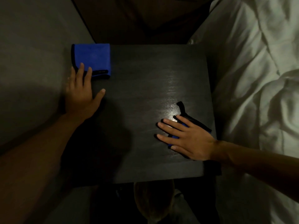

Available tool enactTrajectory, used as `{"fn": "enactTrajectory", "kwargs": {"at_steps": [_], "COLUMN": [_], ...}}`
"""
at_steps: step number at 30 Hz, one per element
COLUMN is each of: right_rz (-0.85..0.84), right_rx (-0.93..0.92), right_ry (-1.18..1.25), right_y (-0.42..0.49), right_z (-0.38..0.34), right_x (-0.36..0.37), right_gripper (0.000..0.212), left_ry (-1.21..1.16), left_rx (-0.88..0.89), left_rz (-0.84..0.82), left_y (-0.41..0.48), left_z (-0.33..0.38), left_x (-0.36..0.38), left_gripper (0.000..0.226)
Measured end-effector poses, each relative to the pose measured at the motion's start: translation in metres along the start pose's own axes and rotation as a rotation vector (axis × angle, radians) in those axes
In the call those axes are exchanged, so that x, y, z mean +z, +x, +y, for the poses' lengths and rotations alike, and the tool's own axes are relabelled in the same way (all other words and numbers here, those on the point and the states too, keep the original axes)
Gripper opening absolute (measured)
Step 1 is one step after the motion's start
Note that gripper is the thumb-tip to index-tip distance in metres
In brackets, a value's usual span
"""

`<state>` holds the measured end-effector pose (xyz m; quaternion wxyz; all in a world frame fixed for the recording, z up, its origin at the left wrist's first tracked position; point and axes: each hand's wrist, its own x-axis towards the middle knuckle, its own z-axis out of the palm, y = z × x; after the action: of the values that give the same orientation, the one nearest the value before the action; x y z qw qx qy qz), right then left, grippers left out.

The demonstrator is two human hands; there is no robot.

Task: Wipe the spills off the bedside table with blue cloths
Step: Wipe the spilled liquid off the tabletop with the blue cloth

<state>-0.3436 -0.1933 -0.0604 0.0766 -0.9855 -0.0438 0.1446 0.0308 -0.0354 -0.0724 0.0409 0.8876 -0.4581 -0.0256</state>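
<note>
Dim light. Lower right of frame: right hand [189,139] flat, fingers spread, pressing a second blue cloth [192,122] with dark trim onto the dark bedside table [145,88] by its right edge. Upper left: left hand [80,92] open, fingertips resting on the folded blue cloth [92,59] at the table's far-left corner. White bedding [258,78] fills the right.

Dark wood top, soft blue cloths, rumpled bedding

The bedside table [145,78] is dark wood-grain with a satin sheen, glossy where light strikes it. The folded blue cloth [93,57] looks plush and matt, edged in black trim; the second cloth [192,117] likewise. The bed sheet [258,78] is pale, creased fabric.
</note>
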Motion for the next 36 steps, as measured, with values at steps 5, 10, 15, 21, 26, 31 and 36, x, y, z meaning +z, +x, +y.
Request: {"fn": "enactTrajectory", "kwargs": {"at_steps": [5,10,15,21,26,31,36], "right_rz": [0.003,0.031,0.040,0.003,0.047,0.164,0.253], "right_rx": [0.090,0.278,0.246,0.104,0.274,0.567,0.975], "right_ry": [-0.005,0.034,0.109,-0.050,-0.002,0.119,0.239], "right_y": [-0.016,-0.029,-0.036,-0.044,-0.048,-0.056,-0.052], "right_z": [0.006,-0.001,0.008,0.039,0.025,-0.009,-0.055], "right_x": [0.002,0.007,-0.002,-0.005,0.010,0.024,0.032], "right_gripper": [0.058,0.057,0.061,0.055,0.054,0.055,0.057], "left_ry": [-0.013,-0.035,-0.072,-0.062,-0.060,-0.048,-0.061], "left_rx": [-0.011,-0.023,-0.034,-0.036,-0.022,-0.015,-0.012], "left_rz": [-0.001,0.001,-0.013,-0.002,0.004,0.006,0.019], "left_y": [0.000,0.000,0.000,0.000,0.001,0.001,0.000], "left_z": [0.002,0.003,0.004,0.004,0.001,0.000,0.001], "left_x": [-0.002,-0.004,-0.004,-0.003,0.001,0.000,0.000], "left_gripper": [0.082,0.083,0.083,0.083,0.083,0.083,0.082]}}
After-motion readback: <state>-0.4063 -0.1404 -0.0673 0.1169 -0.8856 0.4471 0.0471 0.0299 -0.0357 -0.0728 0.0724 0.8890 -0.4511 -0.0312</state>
